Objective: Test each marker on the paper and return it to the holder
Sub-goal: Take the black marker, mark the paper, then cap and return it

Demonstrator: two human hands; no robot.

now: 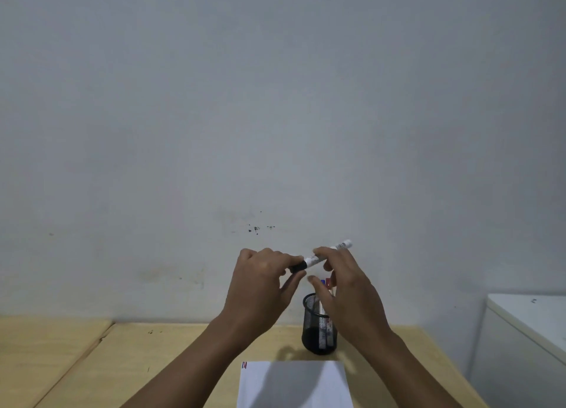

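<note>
White plastic marker with a black cap (pixel 321 256), light, stiff and slick, is held in the air above the black mesh holder (pixel 319 325) — left hand (pixel 260 276) pinching the cap, right hand (pixel 343 282) clamped mid-barrel, the best hold — beyond the white paper sheet (pixel 294 386).

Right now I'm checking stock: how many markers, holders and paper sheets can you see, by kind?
Black-capped white marker held in both hands: 1
Markers standing in the holder, blue-capped and red-capped: 2
Black wire-mesh cup holder: 1
White paper sheet: 1
Total: 5
</note>
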